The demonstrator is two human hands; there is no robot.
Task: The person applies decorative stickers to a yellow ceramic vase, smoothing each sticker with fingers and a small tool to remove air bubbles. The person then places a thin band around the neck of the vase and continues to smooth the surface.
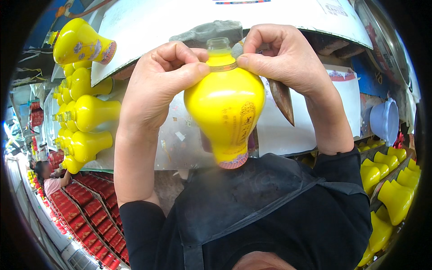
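A glossy yellow bottle [225, 101] with a clear glass neck stands tilted in front of me, printed on its front and ringed by a pink patterned border at its foot. A thin patterned strip [223, 67] crosses the base of its neck. My left hand [164, 78] pinches at the strip's left end, thumb against the bottle. On the other side my right hand [288, 58] is closed, its thumb tip pressing the strip's right end. Below the right palm shows a brown pointed tool [282, 102]; its upper end is hidden, so I cannot tell whether the hand holds it.
Behind the bottle lies a grey rag [209, 32] by a white board [180, 15]. A decorated yellow bottle [81, 42] and several plain ones [96, 112] are at left. Red boxes [90, 209] and a person [50, 180] are beyond. A pale bucket [384, 119] and more yellow bottles [396, 200] stand right.
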